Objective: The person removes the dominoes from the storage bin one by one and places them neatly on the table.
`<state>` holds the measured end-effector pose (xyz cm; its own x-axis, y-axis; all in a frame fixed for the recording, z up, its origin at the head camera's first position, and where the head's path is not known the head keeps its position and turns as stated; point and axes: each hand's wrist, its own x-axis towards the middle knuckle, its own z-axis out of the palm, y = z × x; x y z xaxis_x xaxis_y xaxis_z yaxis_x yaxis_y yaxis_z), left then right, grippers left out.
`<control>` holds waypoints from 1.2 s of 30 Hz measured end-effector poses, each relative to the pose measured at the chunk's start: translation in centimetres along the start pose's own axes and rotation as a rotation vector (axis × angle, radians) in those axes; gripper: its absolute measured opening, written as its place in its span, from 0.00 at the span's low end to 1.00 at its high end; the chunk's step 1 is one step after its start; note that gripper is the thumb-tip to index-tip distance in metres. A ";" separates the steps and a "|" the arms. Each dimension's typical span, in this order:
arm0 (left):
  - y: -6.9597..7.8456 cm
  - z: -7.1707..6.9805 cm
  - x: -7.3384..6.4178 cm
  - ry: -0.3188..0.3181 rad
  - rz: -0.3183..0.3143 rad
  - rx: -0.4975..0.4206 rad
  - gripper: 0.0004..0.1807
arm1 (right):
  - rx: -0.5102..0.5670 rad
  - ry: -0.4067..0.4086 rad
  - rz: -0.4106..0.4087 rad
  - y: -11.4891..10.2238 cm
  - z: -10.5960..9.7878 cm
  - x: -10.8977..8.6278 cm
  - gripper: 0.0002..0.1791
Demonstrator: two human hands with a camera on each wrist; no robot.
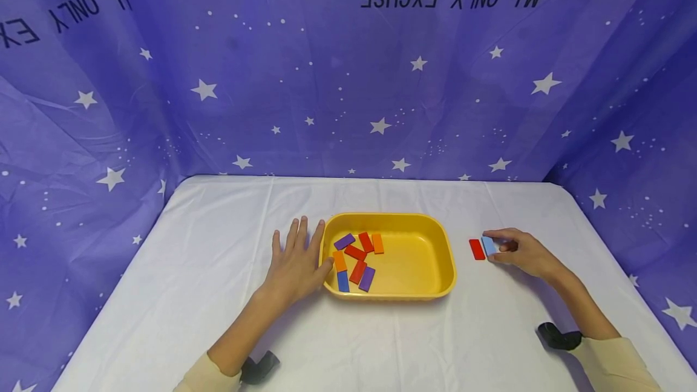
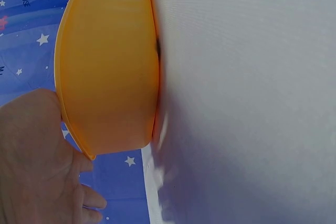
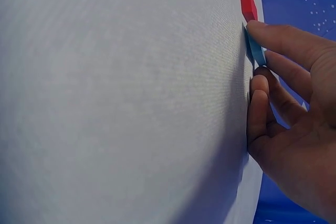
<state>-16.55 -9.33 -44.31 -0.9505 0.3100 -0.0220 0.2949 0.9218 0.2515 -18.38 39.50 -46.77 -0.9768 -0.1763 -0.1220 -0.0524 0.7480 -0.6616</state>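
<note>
tablecloth (image 1: 403, 343) under tray (image 1: 408, 265) (starry curtains (image 1: 327, 92))

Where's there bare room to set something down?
The white cloth is bare in front of the yellow tray, behind it, and between tray and red block. The tray's right side is bare too. Crowded: its left side, holding scattered blocks and bordered by the left grip, and where the right grip pinches the light blue block.

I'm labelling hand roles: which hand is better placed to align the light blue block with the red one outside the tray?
Right, most likely: the right hand pinches the light blue block, close beside that red block. The left hand is across the yellow tray, touching its rim.
</note>
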 end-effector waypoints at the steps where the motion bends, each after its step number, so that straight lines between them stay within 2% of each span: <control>1: 0.0 0.0 0.0 0.001 0.001 0.003 0.44 | -0.003 -0.001 -0.001 0.0 0.0 0.0 0.31; 18: 0.0 -0.1 0.0 0.002 0.003 0.010 0.44 | 0.005 -0.010 0.014 -0.1 -0.1 -0.1 0.33; 25: 0.0 -0.2 -0.1 0.002 0.008 0.006 0.44 | 0.047 0.031 0.018 -0.1 -0.3 -0.3 0.33; 29: 0.0 -0.2 -0.1 -0.003 0.006 0.003 0.44 | 0.070 0.056 -0.015 -1.1 -0.3 -0.4 0.31; 36: 0.1 -0.2 -0.1 -0.008 0.002 -0.002 0.44 | 0.160 0.084 -0.109 -4.6 0.0 -0.4 0.26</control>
<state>-16.48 -9.33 -44.08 -0.9492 0.3133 -0.0291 0.2962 0.9208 0.2536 -17.76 36.12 -43.74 -0.9814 -0.1913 0.0148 -0.1315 0.6147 -0.7777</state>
